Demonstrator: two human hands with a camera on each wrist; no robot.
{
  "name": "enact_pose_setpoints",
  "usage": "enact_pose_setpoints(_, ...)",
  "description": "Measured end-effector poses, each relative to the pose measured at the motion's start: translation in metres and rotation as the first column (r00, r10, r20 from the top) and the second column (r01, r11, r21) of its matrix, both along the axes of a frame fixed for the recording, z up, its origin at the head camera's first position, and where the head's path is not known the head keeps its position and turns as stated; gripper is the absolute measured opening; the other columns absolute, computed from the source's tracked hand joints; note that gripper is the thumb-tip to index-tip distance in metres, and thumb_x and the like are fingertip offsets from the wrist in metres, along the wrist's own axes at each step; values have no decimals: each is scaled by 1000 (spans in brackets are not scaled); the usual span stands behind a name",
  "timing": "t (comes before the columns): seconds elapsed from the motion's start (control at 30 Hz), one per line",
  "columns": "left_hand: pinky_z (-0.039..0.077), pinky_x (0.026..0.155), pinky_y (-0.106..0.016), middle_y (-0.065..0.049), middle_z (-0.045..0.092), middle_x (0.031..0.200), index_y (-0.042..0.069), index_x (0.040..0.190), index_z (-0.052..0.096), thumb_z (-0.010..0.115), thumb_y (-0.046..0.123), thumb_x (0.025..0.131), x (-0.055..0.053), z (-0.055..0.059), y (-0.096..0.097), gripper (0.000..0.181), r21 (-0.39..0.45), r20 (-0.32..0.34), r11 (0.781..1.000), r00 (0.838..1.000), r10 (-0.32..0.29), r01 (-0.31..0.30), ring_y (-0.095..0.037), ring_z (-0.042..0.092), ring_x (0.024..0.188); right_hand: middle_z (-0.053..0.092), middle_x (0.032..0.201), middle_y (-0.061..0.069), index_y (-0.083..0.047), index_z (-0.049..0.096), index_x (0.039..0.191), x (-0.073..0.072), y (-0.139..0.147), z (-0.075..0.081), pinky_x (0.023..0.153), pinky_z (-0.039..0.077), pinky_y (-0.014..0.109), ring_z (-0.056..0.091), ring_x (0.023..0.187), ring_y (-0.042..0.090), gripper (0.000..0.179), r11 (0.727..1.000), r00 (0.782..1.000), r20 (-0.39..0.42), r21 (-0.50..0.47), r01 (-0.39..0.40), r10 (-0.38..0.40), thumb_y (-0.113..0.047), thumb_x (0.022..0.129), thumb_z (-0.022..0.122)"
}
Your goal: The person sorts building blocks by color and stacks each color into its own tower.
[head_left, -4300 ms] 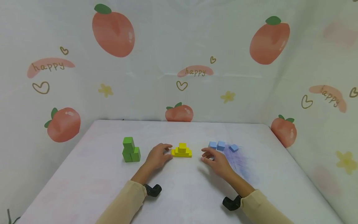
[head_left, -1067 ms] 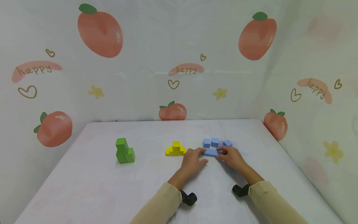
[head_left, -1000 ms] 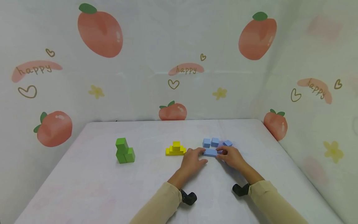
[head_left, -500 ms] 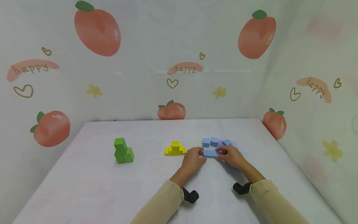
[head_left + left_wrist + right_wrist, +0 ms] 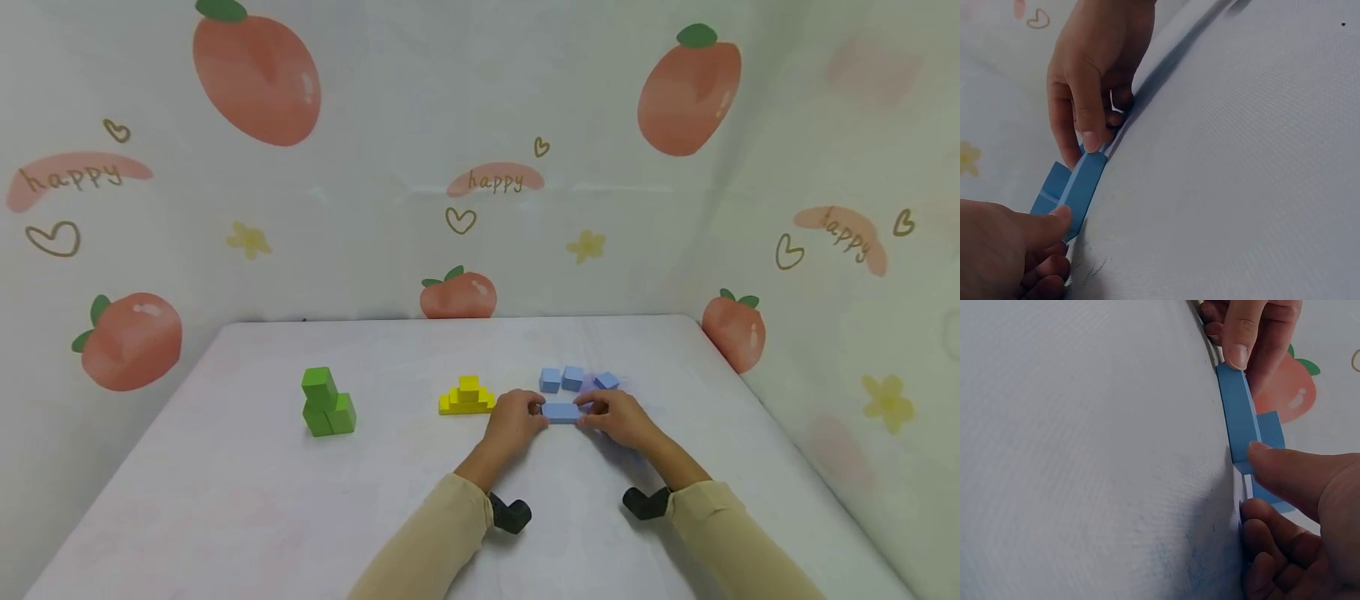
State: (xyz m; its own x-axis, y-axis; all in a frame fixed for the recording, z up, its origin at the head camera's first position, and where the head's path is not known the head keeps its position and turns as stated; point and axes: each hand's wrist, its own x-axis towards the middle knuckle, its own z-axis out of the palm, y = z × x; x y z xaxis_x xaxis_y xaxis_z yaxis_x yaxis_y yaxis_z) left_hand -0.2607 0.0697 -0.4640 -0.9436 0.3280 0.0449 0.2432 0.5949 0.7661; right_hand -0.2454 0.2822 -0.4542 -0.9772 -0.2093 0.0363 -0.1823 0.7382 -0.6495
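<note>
The person had a blue bar (image 5: pixel 560 413) between both hands, lengthwise from side to side, on the right half of the white table (image 5: pixel 262 500). The left hand (image 5: pixel 512 423) pinched its left end, thumb on the near side and forefinger behind, the other fingers curled in below. The right hand (image 5: pixel 618 418) gripped the right end in much the same way, its thumb pressed near the corner and its lower fingers folded by the tabletop. I couldn't tell whether the bar's underside touched the table.

Just beyond the bar sat two blue cubes (image 5: pixel 550 380) side by side. A third cube (image 5: pixel 606 381), turned at an angle, lay to their right, beyond the right hand, with a purple smudge (image 5: pixel 588 386) on the table next to it.

Just left of the left hand stood a yellow stack (image 5: pixel 467 400), stepped, with a cube on top. Farther left, well apart, was a green stack (image 5: pixel 327 407): two blocks side by side and another over the left one.

The person wore beige sleeves (image 5: pixel 431 542), with a black mount (image 5: pixel 512 515) at each wrist. Behind the table hung a pale backdrop (image 5: pixel 360 250) printed with peaches, hearts, yellow flowers and the word "happy".
</note>
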Motion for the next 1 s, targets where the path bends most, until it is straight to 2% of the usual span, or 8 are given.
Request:
enact_pose_setpoints(0.2, 47, 72, -23, 4, 57, 81, 7, 111, 72, 76, 12, 85, -1, 0, 4, 27, 7, -2, 1000, 1000, -15, 15, -12, 51, 76, 58, 79, 2, -4, 69, 112, 3, 2, 5, 57, 42, 28, 49, 69, 16, 28, 1000, 1000, 25, 17, 18, -19, -12, 85, 74)
enact_pose_setpoints(0.37, 47, 72, -24, 4, 57, 82, 7, 111, 72, 77, 11, 84, -1, 2, 4, 27, -3, -2, 1000, 1000, -16, 16, -12, 51, 77, 59, 81, 2, -3, 67, 116, 0, 1, 7, 61, 42, 29, 50, 72, 17, 33, 1000, 1000, -1, 14, 9, -9, -13, 85, 74)
enact_pose_setpoints(0.53, 47, 71, -25, 4, 57, 82, 6, 111, 72, 76, 11, 85, 0, 4, 1, 28, 9, 6, 1000, 1000, -15, 15, -13, 51, 77, 62, 84, 3, -2, 65, 118, -5, -2, 11, 67, 46, 32, 55, 77, 19, 35, 999, 998, -40, -11, 52, -53, -13, 86, 74)
enact_pose_setpoints(0.8, 46, 71, -23, 4, 56, 81, 7, 113, 71, 76, 12, 85, -1, 4, -2, 29, -3, 19, 1000, 1000, -8, 8, -12, 51, 77, 62, 83, 4, -3, 63, 122, -15, -14, 14, 68, 45, 32, 54, 76, 20, 37, 989, 992, -27, -78, 123, -125, -14, 88, 72)
enact_pose_setpoints(1.0, 46, 69, -23, 4, 56, 79, 5, 111, 72, 77, 12, 84, -1, 4, -3, 28, -6, -5, 1000, 1000, -16, 16, -13, 50, 75, 62, 78, 4, -1, 64, 121, -26, -23, 13, 64, 44, 30, 53, 71, 18, 37, 987, 991, -58, -112, 116, -123, -11, 87, 72)
